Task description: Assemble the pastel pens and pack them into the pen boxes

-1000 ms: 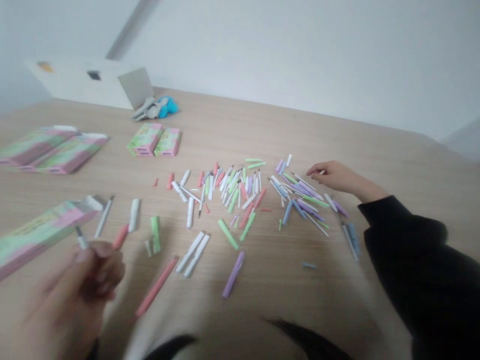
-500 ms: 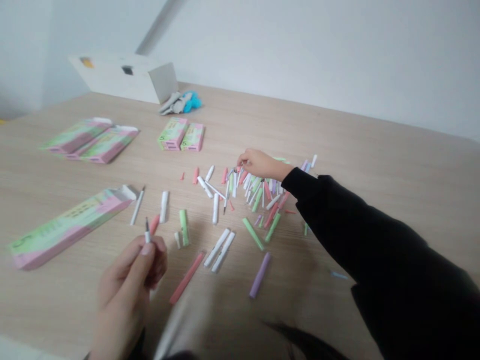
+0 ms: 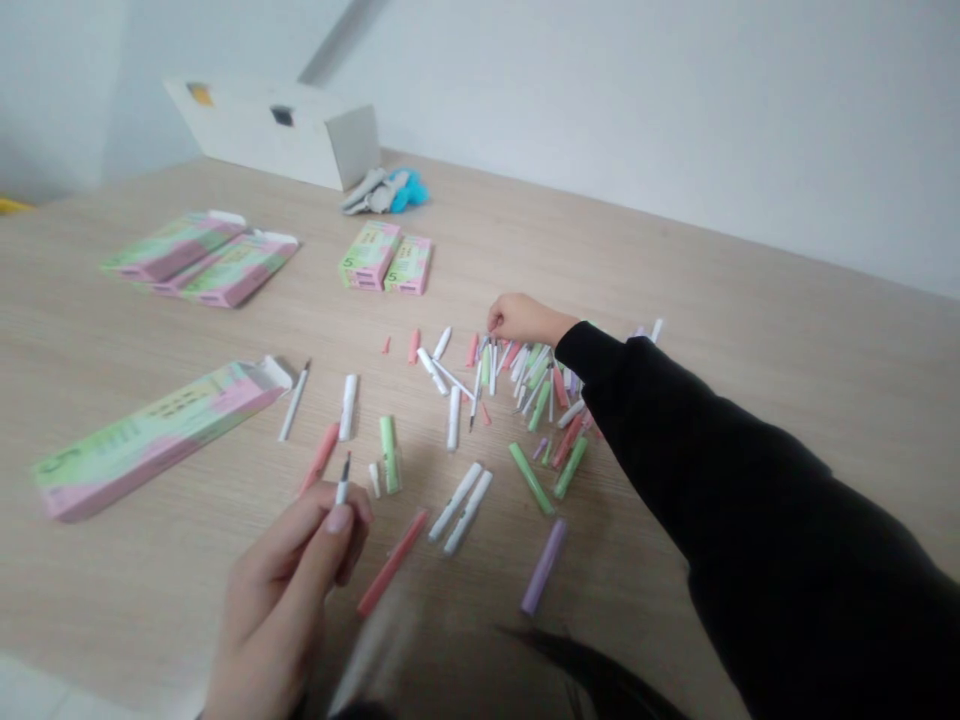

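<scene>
My left hand [image 3: 296,580] is closed in the near left, thumb and fingers pinching a white pen refill [image 3: 343,492] whose dark tip points up. A coral pen barrel [image 3: 321,458] lies just behind those fingers. Across the table, my right hand [image 3: 523,318] has its fingers pinched together at the far left edge of a heap of pen parts [image 3: 537,385] in white, green, coral and purple. Whatever its fingertips hold is too small and hidden to make out. Another refill [image 3: 294,400] rests beside the open end of a long pen box [image 3: 165,435].
Two flat pen boxes [image 3: 238,268] lie back left; small pen boxes [image 3: 370,252] stand right of them. Behind are gloves [image 3: 386,191] and a white carton [image 3: 262,140]. White barrels [image 3: 454,503], a coral one [image 3: 392,563] and a purple one [image 3: 544,567] lie nearest me.
My left hand, still pinching the refill, has moved right and toward me, clear of the coral barrel. My right hand stays at the heap's edge. The view has shifted slightly.
</scene>
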{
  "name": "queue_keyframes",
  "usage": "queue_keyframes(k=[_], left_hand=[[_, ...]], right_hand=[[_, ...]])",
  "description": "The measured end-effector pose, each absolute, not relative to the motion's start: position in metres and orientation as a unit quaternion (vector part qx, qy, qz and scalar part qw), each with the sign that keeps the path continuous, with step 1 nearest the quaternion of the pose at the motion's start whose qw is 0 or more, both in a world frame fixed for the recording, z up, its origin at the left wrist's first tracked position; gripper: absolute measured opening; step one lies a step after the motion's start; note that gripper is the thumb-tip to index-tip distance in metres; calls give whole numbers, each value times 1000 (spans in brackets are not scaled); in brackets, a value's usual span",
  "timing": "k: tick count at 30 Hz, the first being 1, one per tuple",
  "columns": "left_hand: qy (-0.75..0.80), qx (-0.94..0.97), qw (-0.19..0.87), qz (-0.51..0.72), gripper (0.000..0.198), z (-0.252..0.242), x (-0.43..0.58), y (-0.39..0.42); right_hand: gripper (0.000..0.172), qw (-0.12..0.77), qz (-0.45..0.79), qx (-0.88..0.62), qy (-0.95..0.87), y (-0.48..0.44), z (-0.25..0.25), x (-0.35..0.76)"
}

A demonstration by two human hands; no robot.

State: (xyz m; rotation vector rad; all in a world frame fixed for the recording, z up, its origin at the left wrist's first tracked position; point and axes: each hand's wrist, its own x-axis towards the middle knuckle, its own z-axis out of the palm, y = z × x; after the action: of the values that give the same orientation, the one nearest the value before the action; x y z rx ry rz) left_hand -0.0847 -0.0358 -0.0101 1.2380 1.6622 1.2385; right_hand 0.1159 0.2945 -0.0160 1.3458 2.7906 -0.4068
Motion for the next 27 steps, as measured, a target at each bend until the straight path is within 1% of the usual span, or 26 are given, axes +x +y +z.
queue_keyframes(k=[5,9,10,12,14,16,19,22,27], left_hand=[[649,455,361,492,40,-12,-80,-33],[616,510,383,463,41,-12,-80,-29],[605,528,387,453,40,-12,-79,-28],[590,557,388,438,38,-10,-78,-25],[579,576,387,428,36,-9,-76,-22],[574,585,390,419,35,-8,-74,-20],[567,594,396,410,35,-9,-73,-19],[555,607,397,406,35,-12,-72,-19],[540,616,399,412,34,-16,-72,-18]], right_hand=[[19,1,-101,439,893,287,-10,110],[23,-50,-100,431,895,263,21,110],[22,-69,-116,423,896,252,32,110],[13,-144,-210,389,885,224,54,111],[7,-185,-297,339,873,191,73,113],[4,-184,-354,295,868,159,87,116],[7,-173,-385,245,873,124,96,118],[10,-165,-366,229,887,108,96,118],[15,-152,-310,248,905,100,93,117]])
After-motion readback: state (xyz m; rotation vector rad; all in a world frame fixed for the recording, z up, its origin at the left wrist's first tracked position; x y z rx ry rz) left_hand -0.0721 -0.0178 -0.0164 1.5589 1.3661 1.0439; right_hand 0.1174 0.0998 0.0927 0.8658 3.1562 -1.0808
